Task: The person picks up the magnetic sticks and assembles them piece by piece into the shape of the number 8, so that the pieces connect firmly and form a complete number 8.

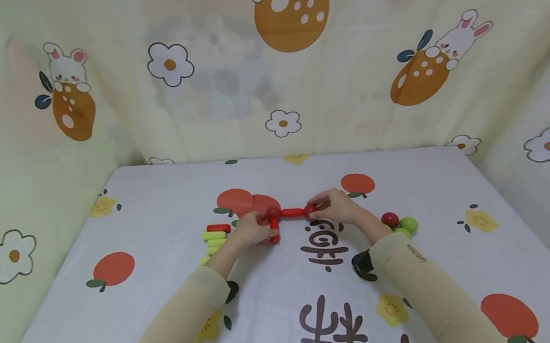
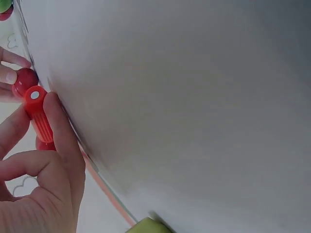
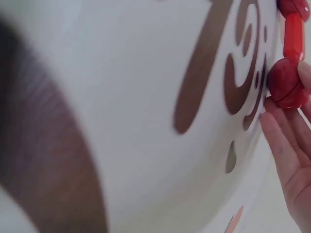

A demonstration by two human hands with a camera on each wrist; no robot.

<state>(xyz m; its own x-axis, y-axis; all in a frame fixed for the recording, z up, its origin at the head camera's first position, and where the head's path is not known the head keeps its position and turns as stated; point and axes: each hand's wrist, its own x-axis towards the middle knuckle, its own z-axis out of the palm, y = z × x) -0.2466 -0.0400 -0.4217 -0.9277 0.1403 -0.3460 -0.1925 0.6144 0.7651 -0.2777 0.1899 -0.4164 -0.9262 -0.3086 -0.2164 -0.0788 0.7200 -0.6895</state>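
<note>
My left hand (image 1: 251,229) pinches a short red rod (image 1: 274,230) between thumb and fingers, and a pale round disc shows at the rod's end in the left wrist view. A red ball (image 1: 272,213) sits at this rod's far end. From that ball a second red rod (image 1: 291,213) runs right to another red ball (image 1: 310,211), making an L-shaped chain. Fingers and thumb of my right hand (image 1: 337,207) hold this right-hand ball, seen larger as a red ball (image 3: 284,82) in the right wrist view.
Beside my left wrist lie several yellow-green rods (image 1: 214,235) with a red rod (image 1: 218,228) behind them. Right of my right wrist sit a red ball (image 1: 390,220) and green balls (image 1: 409,225). A printed white cloth (image 1: 157,220) covers the table; a patterned curtain (image 1: 225,103) hangs behind.
</note>
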